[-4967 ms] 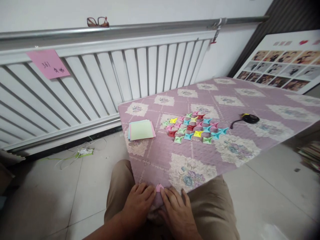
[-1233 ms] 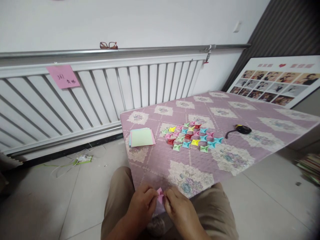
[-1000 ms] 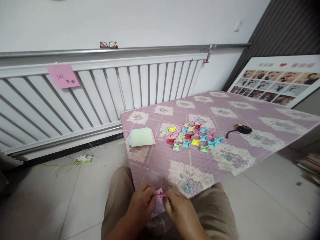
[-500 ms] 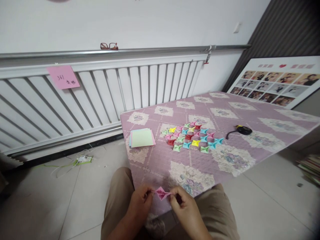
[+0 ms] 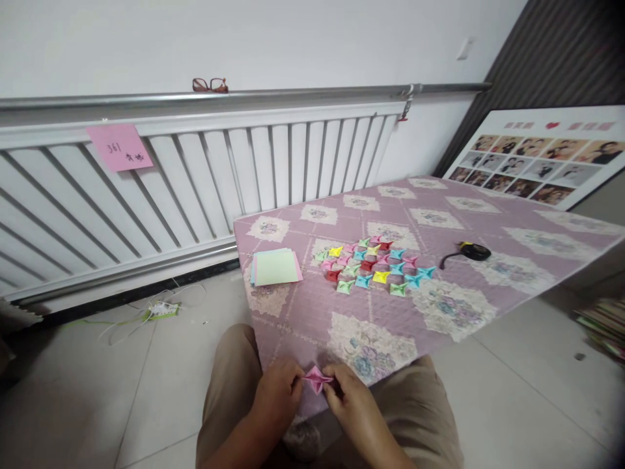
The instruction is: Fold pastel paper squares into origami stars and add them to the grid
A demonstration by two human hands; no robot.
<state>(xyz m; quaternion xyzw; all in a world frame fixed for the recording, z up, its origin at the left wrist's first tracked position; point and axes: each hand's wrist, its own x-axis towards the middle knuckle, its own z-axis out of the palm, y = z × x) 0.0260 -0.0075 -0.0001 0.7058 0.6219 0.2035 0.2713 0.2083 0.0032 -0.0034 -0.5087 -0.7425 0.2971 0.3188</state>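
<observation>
Tabletop [image 5: 342, 306]: perhaps twenty-two folded stars [image 5: 374, 266]

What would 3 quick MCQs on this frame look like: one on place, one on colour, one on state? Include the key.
1. Where do the eyeglasses lie?
A. on the rail above the radiator
B. on the table
C. on the floor

2. What colour is the folded paper piece between the hands?
A. green
B. pink
C. blue

3. How is that piece held?
A. flat on the table, untouched
B. in the right hand alone
C. pinched between the left hand and the right hand

Key: 1 A, the glasses sit on the metal rail by the wall. 2 B, the piece is pink. 3 C, the fingers of both hands grip its ends at the near edge of the table.
</observation>
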